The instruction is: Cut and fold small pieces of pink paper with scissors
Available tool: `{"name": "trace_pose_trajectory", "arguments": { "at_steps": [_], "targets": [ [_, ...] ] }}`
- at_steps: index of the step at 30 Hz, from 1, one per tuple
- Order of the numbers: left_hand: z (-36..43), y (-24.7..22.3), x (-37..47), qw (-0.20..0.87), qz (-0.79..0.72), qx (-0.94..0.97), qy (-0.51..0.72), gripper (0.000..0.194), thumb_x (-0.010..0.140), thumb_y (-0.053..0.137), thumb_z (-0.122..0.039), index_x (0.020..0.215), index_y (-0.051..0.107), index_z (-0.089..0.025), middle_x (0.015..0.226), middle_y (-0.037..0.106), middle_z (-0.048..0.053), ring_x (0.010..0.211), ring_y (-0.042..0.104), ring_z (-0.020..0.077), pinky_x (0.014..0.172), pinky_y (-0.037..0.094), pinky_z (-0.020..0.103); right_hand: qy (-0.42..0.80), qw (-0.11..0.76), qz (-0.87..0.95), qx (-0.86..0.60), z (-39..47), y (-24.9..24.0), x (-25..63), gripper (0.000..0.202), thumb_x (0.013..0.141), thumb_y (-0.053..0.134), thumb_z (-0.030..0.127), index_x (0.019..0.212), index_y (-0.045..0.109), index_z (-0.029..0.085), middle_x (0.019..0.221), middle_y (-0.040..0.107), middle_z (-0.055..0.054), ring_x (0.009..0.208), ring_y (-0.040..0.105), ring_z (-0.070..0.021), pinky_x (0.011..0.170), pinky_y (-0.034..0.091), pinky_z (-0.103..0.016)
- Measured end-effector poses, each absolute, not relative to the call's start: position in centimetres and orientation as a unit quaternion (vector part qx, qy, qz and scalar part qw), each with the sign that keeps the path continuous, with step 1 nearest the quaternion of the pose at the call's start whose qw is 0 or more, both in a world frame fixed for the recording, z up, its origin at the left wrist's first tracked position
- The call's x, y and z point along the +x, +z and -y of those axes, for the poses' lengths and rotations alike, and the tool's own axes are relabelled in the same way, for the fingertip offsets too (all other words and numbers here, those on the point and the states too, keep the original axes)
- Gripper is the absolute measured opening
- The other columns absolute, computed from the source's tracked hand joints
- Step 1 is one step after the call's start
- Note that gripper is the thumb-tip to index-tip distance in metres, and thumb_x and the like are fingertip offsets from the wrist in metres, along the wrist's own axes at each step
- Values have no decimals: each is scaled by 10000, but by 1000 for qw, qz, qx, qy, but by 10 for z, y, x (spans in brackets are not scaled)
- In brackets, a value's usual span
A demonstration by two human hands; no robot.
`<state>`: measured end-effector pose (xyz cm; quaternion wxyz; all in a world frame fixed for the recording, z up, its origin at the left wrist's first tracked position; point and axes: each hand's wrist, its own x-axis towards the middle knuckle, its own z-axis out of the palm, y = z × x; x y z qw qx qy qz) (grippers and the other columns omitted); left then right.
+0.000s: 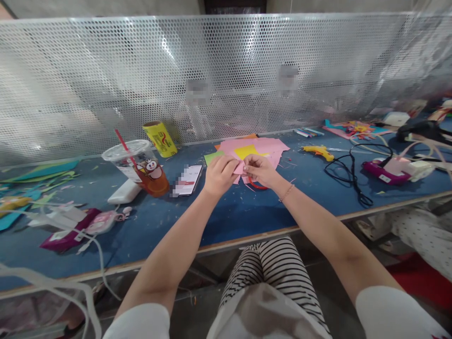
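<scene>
My left hand (221, 173) and my right hand (259, 169) meet over the middle of the blue table. Between them is a small piece of pink paper (239, 167), pinched by the fingers of both. Larger pink paper (271, 147) lies flat just behind, with a yellow paper piece (245, 151) on top and green paper (211, 158) by its left edge. Under my right hand a red loop (257, 185), perhaps a scissors handle, shows in part; the rest of it is hidden.
Left of my hands are a phone (189, 180), a tilted-looking cup of brown drink (155, 181) with a red straw, and a yellow roll (160, 139). To the right lie a yellow glue gun (318, 151), black cable (349, 181) and a purple packet (384, 173). A perforated metal screen (240, 94) stands behind.
</scene>
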<state>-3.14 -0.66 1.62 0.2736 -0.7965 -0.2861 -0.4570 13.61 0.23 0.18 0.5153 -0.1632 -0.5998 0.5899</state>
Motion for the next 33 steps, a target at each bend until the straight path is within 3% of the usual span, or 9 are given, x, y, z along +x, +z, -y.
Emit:
{"name": "trace_pose_trajectory", "arguments": {
  "at_steps": [11, 20, 24, 28, 33],
  "targets": [
    [8, 12, -25, 253, 265, -772, -519, 118, 743, 541, -190, 848, 591, -210, 831, 612, 57, 801, 563, 159, 693, 453, 287, 577, 522, 613, -137, -1, 2, 136, 219, 648, 697, 265, 722, 514, 171, 645, 484, 56, 519, 465, -23, 592, 504, -190],
    [12, 13, -21, 178, 295, -781, -521, 162, 719, 536, -178, 873, 578, -206, 911, 628, 65, 904, 583, 179, 794, 463, 329, 573, 545, 592, -154, -5, 2, 136, 228, 633, 704, 273, 708, 512, 176, 667, 494, 47, 613, 511, -52, 670, 504, -229],
    [14, 15, -16, 102, 300, -784, -533, 195, 716, 531, -165, 905, 555, -205, 1025, 621, 69, 1009, 559, 194, 864, 441, 373, 548, 584, 571, -182, -8, 5, 139, 234, 636, 692, 297, 704, 503, 178, 655, 493, 46, 603, 497, -60, 630, 480, -223],
    [10, 14, -15, -30, 299, -789, -536, 204, 719, 541, -249, 919, 559, -211, 1122, 589, 79, 1072, 527, 228, 897, 411, 432, 524, 598, 571, -205, -10, 8, 140, 249, 633, 689, 320, 696, 495, 176, 619, 492, 48, 560, 483, -64, 572, 454, -220],
    [2, 13, -13, -192, 302, -727, -586, 202, 767, 511, -368, 800, 588, -185, 1020, 616, 85, 997, 566, 198, 834, 451, 367, 493, 596, 593, -222, -9, 10, 141, 239, 629, 690, 318, 690, 510, 173, 652, 524, 34, 618, 523, -78, 650, 475, -248]
  ]
}}
